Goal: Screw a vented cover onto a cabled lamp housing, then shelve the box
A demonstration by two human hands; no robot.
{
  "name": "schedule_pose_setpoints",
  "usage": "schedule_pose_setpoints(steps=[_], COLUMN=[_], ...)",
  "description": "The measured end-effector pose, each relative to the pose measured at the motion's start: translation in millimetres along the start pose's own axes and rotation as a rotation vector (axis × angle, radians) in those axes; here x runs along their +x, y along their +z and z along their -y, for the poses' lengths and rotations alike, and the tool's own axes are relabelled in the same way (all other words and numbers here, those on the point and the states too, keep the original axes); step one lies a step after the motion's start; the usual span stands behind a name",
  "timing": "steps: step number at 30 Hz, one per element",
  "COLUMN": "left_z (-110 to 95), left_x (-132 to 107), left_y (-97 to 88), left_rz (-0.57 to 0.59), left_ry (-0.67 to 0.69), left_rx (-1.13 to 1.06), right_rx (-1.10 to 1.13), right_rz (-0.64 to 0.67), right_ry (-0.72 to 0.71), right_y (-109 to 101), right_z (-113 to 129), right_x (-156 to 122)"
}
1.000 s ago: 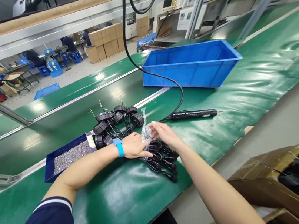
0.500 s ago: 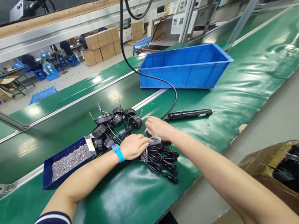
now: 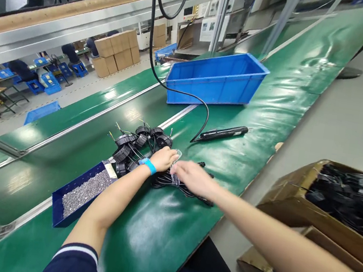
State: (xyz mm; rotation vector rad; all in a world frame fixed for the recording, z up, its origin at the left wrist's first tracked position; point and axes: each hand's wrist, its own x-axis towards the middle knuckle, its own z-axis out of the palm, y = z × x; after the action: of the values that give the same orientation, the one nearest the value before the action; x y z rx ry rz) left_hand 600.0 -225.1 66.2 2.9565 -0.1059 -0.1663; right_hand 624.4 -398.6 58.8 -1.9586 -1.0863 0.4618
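Observation:
A bundle of black cables [image 3: 161, 180] lies on the green bench, with clear plastic wrap [image 3: 175, 179] around its middle. Black round caps [image 3: 122, 153] with thin bare wires sit at the bundle's far-left end; dark plugs point to the right. My left hand [image 3: 163, 158], a blue band at its wrist, is closed on the upper part of the plastic wrap. Facing it from the right, my right hand [image 3: 194, 179] has its fingers pinched at the same wrap. It is slightly blurred and covers part of the cables.
A dark blue tray [image 3: 54, 208] of small metal pieces is left of the cables. A black electric screwdriver [image 3: 224, 133], its cord looping upward, lies beyond them. Farther back stands a blue bin [image 3: 212, 90]. Cardboard boxes [image 3: 281, 201] with black items stand by the bench's right edge.
My right hand has come down and toward me, from above the wrap to its right side. My left hand has shifted up to the top of the wrap. The view has shifted slightly.

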Motion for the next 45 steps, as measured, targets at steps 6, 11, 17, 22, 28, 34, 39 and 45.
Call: schedule_pose_setpoints(steps=[6,11,17,22,28,34,39,45], left_z=[-9.9,-22.7,-19.2,-16.2,-12.2,-3.6,0.3,-3.5], left_x=[31.4,30.7,3.1,-7.9,-5.9,-7.6,-1.7,1.2], left_y=[-3.7,4.8,3.8,0.7,4.4,8.5,7.6,-12.7], left_rz=[0.244,0.243,0.047,-0.069,-0.111,-0.069,-0.025,0.097], left_ry=[0.058,-0.047,-0.144,-0.175,-0.101,0.015,0.08,0.198], left_rx=[0.018,0.043,-0.03,-0.168,-0.436,-0.702,-0.784,-0.745], right_rx=[0.173,0.208,0.263,0.32,0.415,0.631,0.638,0.365], right_rz=[-0.266,-0.333,-0.32,-0.314,-0.349,-0.173,-0.061,-0.262], right_ry=[0.112,0.108,0.034,-0.009,0.034,0.059,0.048,-0.063], right_y=[94.3,112.2,106.7,105.6,100.1,56.3,42.9,64.5], right_z=[-5.3,-16.4,-21.4,-19.8,-14.9,-19.8,-16.4,-3.2], right_x=[-50.3,-53.3,-52.6,-55.3,-66.1,-67.2,-59.4,-55.9])
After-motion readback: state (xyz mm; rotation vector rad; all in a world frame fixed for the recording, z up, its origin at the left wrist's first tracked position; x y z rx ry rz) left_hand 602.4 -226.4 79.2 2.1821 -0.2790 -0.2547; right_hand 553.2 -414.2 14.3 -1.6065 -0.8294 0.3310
